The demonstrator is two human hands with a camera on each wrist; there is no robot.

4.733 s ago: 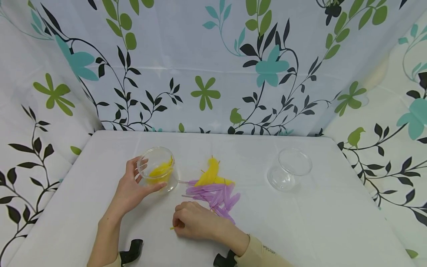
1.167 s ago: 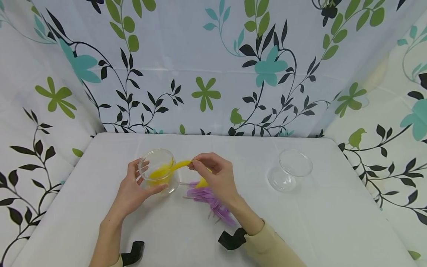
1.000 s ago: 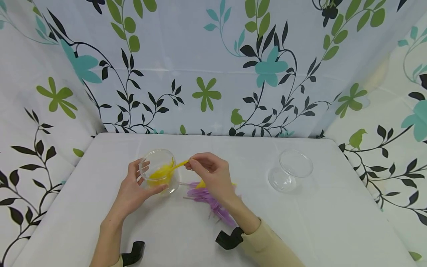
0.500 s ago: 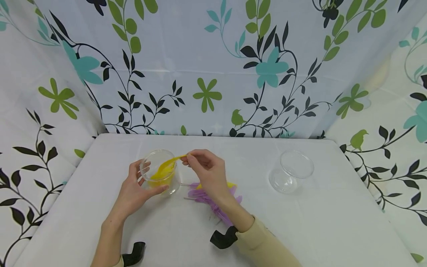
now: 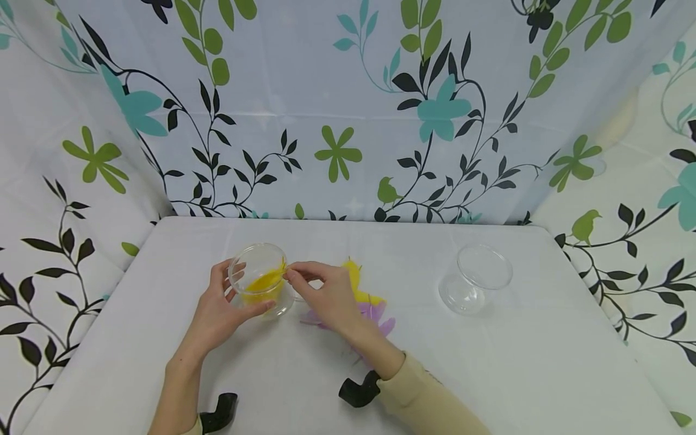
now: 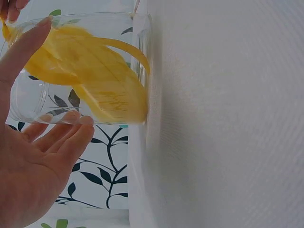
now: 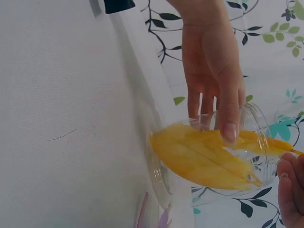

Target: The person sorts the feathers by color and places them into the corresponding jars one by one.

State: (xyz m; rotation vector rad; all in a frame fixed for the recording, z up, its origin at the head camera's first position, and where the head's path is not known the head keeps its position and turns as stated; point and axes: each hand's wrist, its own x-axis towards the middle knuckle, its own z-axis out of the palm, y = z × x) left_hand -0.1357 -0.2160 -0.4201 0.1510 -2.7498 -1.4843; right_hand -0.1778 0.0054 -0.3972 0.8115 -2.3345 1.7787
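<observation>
My left hand (image 5: 220, 311) holds a clear jar (image 5: 237, 284) standing at the left of the table, thumb and fingers on its opposite sides. Inside the jar are yellow feathers (image 6: 102, 71). My right hand (image 5: 331, 299) is at the jar's right rim and pinches the quill of a yellow feather (image 7: 266, 144), whose vane hangs inside the jar. Only the fingertips of that hand show at the edge of the right wrist view. Under and beyond the right hand lie loose yellow feathers (image 5: 370, 298) and purple feathers (image 5: 375, 312), partly hidden by the hand and forearm.
A second clear jar (image 5: 470, 287) stands at the right on the white-covered table (image 5: 522, 362). Black curved pieces (image 5: 220, 412) sit at both wrists. A patterned cloth (image 5: 272, 72) hangs behind and beside the table.
My right hand picked up a yellow feather from near the front, brought it to the jar, and moved left and lower, so the feather sits deeper inside. My left hand stays on the jar.
</observation>
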